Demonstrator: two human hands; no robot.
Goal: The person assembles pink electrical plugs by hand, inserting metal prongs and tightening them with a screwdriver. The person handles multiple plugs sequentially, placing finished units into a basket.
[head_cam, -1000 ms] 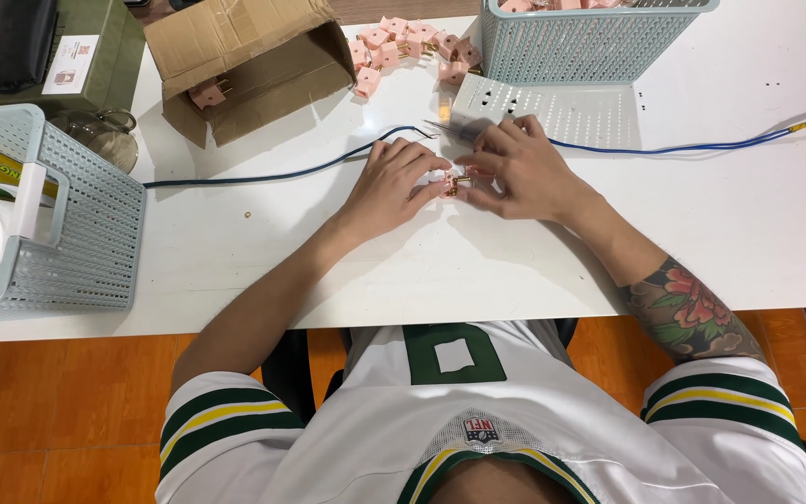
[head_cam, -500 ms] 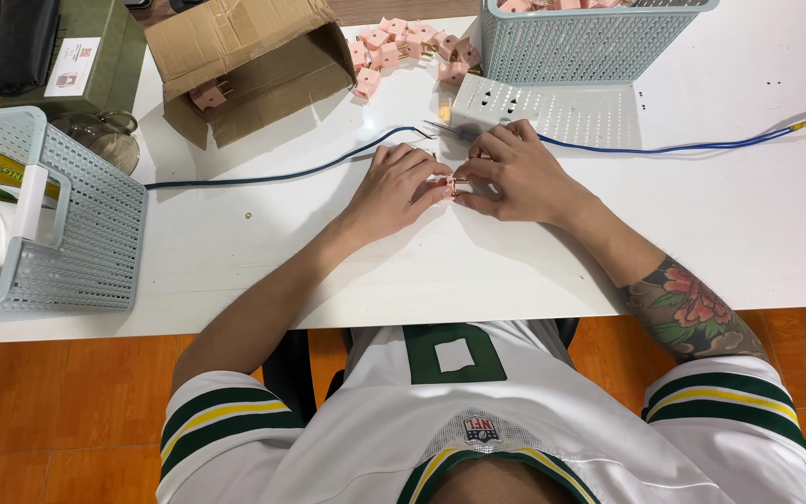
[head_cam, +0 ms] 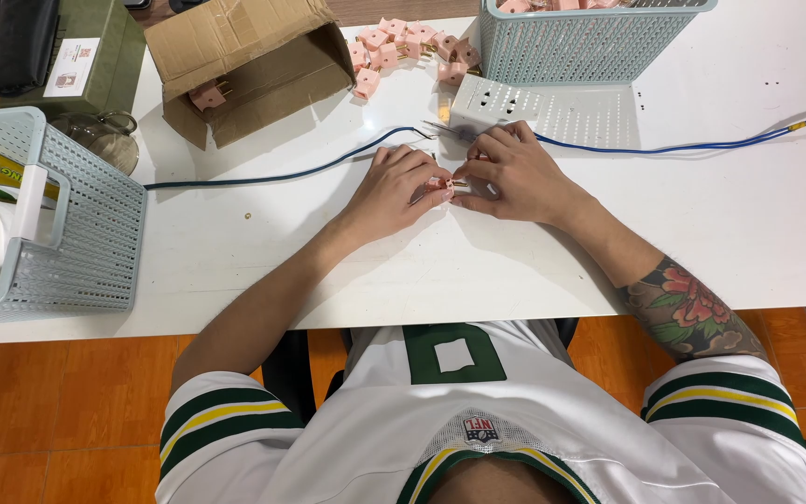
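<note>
Hands barely moved: left hand [head_cam: 392,191] and right hand [head_cam: 515,173] still pinch the pink plug [head_cam: 442,185] together, fingers closed on it.

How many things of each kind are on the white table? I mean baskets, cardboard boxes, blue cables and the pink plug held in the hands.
Pale blue baskets: 2
Cardboard box: 1
Blue cables: 2
Pink plug between left hand and right hand: 1
Total: 6
The loose pink plugs in the pile overlap too much to count.
</note>
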